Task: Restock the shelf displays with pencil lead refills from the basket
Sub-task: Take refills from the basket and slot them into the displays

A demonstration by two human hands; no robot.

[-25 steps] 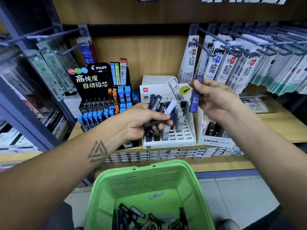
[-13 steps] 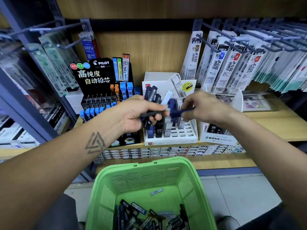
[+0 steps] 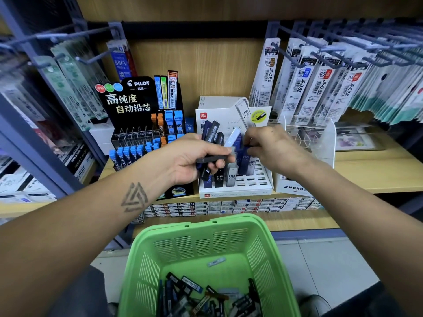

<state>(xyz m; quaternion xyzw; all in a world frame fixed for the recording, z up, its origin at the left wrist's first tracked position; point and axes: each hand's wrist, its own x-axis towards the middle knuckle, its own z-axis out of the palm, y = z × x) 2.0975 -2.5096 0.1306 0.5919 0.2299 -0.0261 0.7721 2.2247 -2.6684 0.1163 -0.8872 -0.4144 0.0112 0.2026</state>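
Observation:
My left hand [image 3: 190,160] grips a fanned bunch of lead refill cases [image 3: 212,135], dark blue, black and one clear, in front of the white slotted display box [image 3: 263,186] on the shelf. My right hand [image 3: 272,148] pinches one dark blue refill case [image 3: 246,149] and holds it down among the upright refills standing in the box's slots. The green basket [image 3: 206,239] sits below the shelf, and several loose refill cases [image 3: 201,294] lie in its bottom.
A black Pilot lead display [image 3: 137,99] with blue and orange cases stands left of the white box. A Mono box [image 3: 295,187] and a clear acrylic stand [image 3: 320,138] are to its right. Packaged pen refills [image 3: 320,81] hang on hooks above.
My right hand has brought the dark blue refill down from in front of the hanging packs into the white display box. My left hand keeps its bunch in place.

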